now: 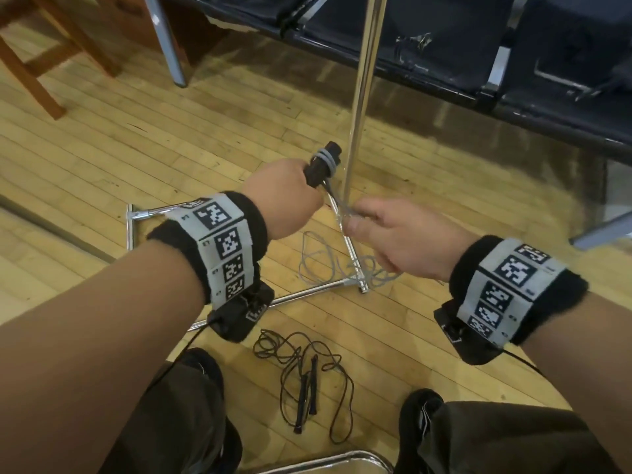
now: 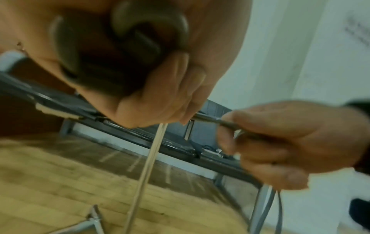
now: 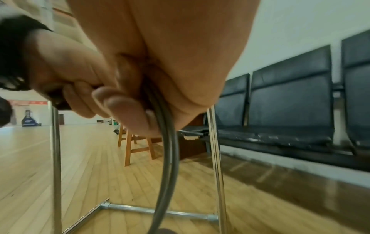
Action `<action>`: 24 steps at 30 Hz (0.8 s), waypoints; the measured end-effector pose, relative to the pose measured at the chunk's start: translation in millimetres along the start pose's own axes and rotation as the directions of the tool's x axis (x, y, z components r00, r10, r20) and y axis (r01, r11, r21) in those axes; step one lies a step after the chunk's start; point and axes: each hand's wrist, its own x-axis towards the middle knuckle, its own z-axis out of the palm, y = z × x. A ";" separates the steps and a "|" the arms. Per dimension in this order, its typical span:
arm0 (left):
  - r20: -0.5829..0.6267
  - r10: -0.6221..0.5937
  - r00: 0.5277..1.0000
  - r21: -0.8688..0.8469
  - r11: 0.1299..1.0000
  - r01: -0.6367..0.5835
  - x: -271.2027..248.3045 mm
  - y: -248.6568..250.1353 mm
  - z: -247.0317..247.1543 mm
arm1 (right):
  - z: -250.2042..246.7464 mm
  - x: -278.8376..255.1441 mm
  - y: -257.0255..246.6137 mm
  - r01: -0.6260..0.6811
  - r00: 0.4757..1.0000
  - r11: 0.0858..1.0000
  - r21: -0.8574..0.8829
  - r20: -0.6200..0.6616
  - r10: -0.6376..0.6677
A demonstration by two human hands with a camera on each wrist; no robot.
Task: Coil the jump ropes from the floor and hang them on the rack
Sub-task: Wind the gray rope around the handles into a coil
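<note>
The left hand (image 1: 285, 196) grips the black handles (image 1: 321, 164) of a grey rope (image 1: 328, 265), a few turns wound round them. The right hand (image 1: 393, 237) pinches the rope's strands just beside; the rest trails to the plank floor (image 1: 102, 159) at the chrome rack's (image 1: 362, 97) base. A black rope (image 1: 304, 378) lies loose between the person's feet. Black seats (image 1: 513, 63) line the white wall; a wooden stool (image 1: 41, 46) stands left.
</note>
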 end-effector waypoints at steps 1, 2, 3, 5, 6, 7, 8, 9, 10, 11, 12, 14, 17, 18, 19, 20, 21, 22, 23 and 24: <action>-0.009 -0.003 1.000 0.091 0.996 0.004 1.6 -1.5 0.8 | -3.1 -1.5 -5.3 0.030 0.999 0.990 -0.141 0.023 -0.027; 0.004 -0.008 1.000 0.166 0.986 0.007 2.2 -2.0 4.1 | -6.4 -2.7 -10.6 0.055 0.998 0.968 -0.247 0.038 -0.047; 0.031 -0.015 0.999 0.233 0.972 0.007 1.3 -1.2 8.8 | -11.0 -4.2 -15.6 0.073 0.997 0.946 -0.317 0.042 -0.063; 0.088 -0.009 0.996 0.357 0.934 -0.023 -2.8 1.6 20.7 | -19.7 -7.3 -23.1 0.102 0.995 0.914 -0.393 0.031 -0.098; 0.134 -0.007 0.991 0.409 0.911 -0.049 -5.9 3.5 26.4 | -23.7 -9.1 -25.9 0.109 0.994 0.905 -0.412 0.023 -0.109; 0.184 -0.003 0.983 0.449 0.890 -0.081 -9.2 5.9 31.9 | -27.3 -10.5 -27.5 0.115 0.993 0.899 -0.423 0.013 -0.120; 0.234 0.011 0.972 0.476 0.870 -0.124 -12.9 9.1 36.4 | -30.6 -11.2 -28.1 0.122 0.990 0.895 -0.429 -0.007 -0.138; 0.279 0.032 0.960 0.489 0.855 -0.171 -16.5 12.3 40.5 | -33.8 -11.6 -26.9 0.126 0.987 0.895 -0.428 -0.032 -0.155; 0.314 0.055 0.948 0.490 0.845 -0.212 -20.3 15.2 43.5 | -36.6 -10.6 -24.9 0.127 0.985 0.901 -0.415 -0.055 -0.165; 0.340 0.084 0.937 0.489 0.835 -0.252 -24.2 17.3 45.9 | -38.7 -9.1 -21.5 0.125 0.983 0.914 -0.386 -0.074 -0.166; 0.355 0.126 0.926 0.475 0.829 -0.295 -28.1 19.9 47.6 | -40.4 -8.0 -17.0 0.119 0.984 0.931 -0.346 -0.085 -0.158; 0.350 0.243 0.905 0.423 0.821 -0.384 -33.8 21.7 48.0 | -42.7 -4.6 -6.4 0.100 0.988 0.960 -0.261 -0.087 -0.126; 0.283 0.375 0.883 0.308 0.836 -0.454 -37.6 19.3 41.6 | -40.8 1.7 9.0 0.077 0.993 0.997 -0.007 -0.087 -0.077; 0.258 0.399 0.880 0.263 0.847 -0.461 -37.4 18.4 39.7 | -38.8 3.7 13.2 0.067 0.995 0.989 0.129 -0.088 -0.056; 0.225 0.417 0.881 0.213 0.861 -0.462 -37.5 18.4 38.0 | -35.6 6.5 16.3 0.064 0.995 0.963 0.260 -0.092 -0.041; 0.186 0.422 0.887 0.160 0.878 -0.452 -37.4 18.8 36.8 | -31.2 8.9 19.1 0.061 0.995 0.932 0.358 -0.095 -0.029; 0.141 0.418 0.897 0.109 0.894 -0.434 -37.0 19.5 35.5 | -25.7 11.3 20.6 0.054 0.995 0.905 0.422 -0.098 -0.014; 0.100 0.397 0.912 0.059 0.913 -0.404 -35.9 20.3 33.9 | -18.8 14.5 22.6 0.034 0.995 0.890 0.455 -0.102 0.014; 0.070 0.363 0.929 0.005 0.931 -0.364 -35.1 21.0 32.0 | -11.0 17.5 25.0 0.000 0.993 0.889 0.459 -0.105 0.055; 0.052 0.323 0.945 -0.042 0.946 -0.321 -33.2 21.2 29.6 | -3.4 19.6 26.5 -0.049 0.990 0.897 0.440 -0.101 0.103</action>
